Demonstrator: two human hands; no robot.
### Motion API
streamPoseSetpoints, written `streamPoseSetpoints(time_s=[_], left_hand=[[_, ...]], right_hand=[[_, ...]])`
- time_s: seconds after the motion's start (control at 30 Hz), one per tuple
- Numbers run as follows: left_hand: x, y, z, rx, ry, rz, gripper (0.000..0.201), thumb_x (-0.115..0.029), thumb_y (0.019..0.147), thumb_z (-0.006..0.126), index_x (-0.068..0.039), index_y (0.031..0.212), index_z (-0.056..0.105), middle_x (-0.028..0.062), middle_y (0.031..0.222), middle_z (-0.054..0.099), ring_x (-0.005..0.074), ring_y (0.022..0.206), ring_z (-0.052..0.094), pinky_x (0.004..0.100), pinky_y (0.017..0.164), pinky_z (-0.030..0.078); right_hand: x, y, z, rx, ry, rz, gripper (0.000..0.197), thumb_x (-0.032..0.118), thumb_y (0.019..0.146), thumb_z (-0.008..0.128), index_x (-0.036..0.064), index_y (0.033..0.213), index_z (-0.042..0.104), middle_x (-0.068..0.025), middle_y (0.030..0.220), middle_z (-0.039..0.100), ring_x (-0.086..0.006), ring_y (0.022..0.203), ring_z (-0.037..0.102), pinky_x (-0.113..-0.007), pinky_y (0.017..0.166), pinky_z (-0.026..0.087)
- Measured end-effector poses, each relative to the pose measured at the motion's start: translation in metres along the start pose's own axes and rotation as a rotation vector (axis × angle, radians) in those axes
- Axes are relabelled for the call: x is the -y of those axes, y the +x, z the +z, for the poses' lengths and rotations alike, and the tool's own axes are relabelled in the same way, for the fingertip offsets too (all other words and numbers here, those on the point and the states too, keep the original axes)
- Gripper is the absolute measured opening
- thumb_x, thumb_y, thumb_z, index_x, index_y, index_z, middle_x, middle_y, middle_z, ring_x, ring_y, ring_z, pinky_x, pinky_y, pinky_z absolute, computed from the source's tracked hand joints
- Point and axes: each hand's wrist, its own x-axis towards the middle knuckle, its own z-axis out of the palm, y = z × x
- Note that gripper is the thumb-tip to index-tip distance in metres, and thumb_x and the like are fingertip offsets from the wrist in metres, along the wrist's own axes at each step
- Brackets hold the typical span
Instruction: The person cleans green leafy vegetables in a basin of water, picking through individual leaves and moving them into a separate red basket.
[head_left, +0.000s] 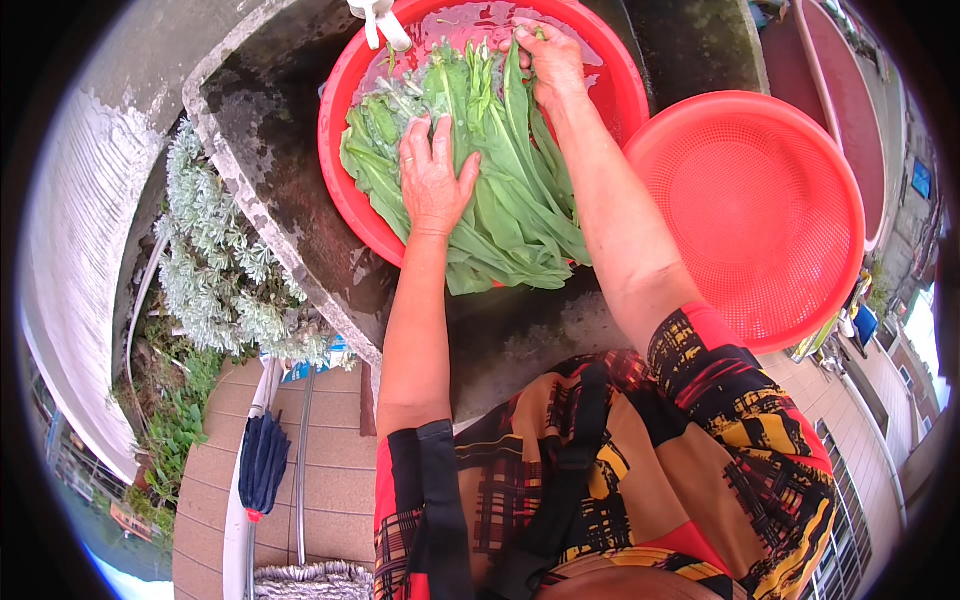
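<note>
A red plastic basin (345, 120) stands on a dark wet stone slab (270, 130), filled with water and a pile of long green leafy vegetables (510, 200). My left hand (435, 175) lies flat on the leaves near the basin's front, fingers spread. At the far end of the bunch, my right hand (550, 62) grips the stems close to the basin's back rim. The leaf tips hang over the front rim onto the slab.
A red plastic colander (760, 210) sits empty to the right of the basin. A white tap (378, 22) hangs over the basin's back edge. Silvery-green plants (215, 250) grow left of the slab, with tiled floor and a folded dark umbrella (263, 460) below.
</note>
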Motion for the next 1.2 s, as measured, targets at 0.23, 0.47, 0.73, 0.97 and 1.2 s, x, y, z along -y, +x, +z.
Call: streamPoseSetpoints(time_s=[0.23,0.47,0.73,0.97,1.2], left_hand=[[0.001,-0.001,0.001,-0.001,0.004,-0.001,0.060,-0.023,0.071,0.068,-0.003,0.123,0.043,0.0189,0.119,0.041,0.0365,0.113,0.038,0.0435,0.096,0.033],[-0.002,0.002,-0.003,-0.064,-0.164,-0.069,0.056,-0.022,0.073,0.067,-0.003,0.121,0.045,0.0185,0.118,0.041,0.0350,0.112,0.038,0.0425,0.097,0.032],[-0.054,0.058,-0.014,-0.178,-0.351,-0.080,0.040,-0.002,0.070,0.061,-0.002,0.109,0.053,0.0158,0.103,0.051,0.0296,0.083,0.054,0.0378,0.075,0.046],[-0.032,0.071,0.046,-0.061,-0.405,-0.458,0.024,-0.007,0.066,0.066,-0.006,0.090,0.062,0.0072,0.076,0.063,0.0233,0.066,0.060,0.0334,0.065,0.048],[-0.029,0.068,0.048,-0.008,-0.307,-0.546,0.010,-0.017,0.068,0.066,-0.009,0.073,0.064,0.0075,0.077,0.063,0.0254,0.070,0.061,0.0365,0.066,0.047]], right_hand=[[0.005,-0.012,0.002,0.102,0.153,0.065,0.017,0.002,0.084,0.051,-0.0002,0.100,0.057,-0.0100,0.073,0.064,-0.0094,0.053,0.046,-0.023,0.047,0.036],[-0.001,-0.016,0.004,0.041,0.023,0.085,0.020,-0.002,0.081,0.051,0.0030,0.100,0.055,-0.0098,0.074,0.065,-0.0093,0.051,0.045,-0.022,0.046,0.036],[-0.007,-0.020,0.000,0.156,0.122,-0.008,0.028,-0.003,0.080,0.052,-0.0018,0.107,0.049,-0.0160,0.081,0.065,-0.0094,0.049,0.044,-0.021,0.046,0.036],[-0.005,-0.028,-0.002,0.183,0.266,0.054,0.027,0.000,0.082,0.050,-0.0014,0.108,0.048,-0.0210,0.086,0.064,-0.0113,0.047,0.045,-0.021,0.045,0.037],[-0.006,-0.036,0.004,0.051,0.020,0.051,0.024,-0.002,0.071,0.064,0.0028,0.093,0.055,-0.0054,0.068,0.057,-0.0093,0.043,0.045,-0.022,0.036,0.033]])
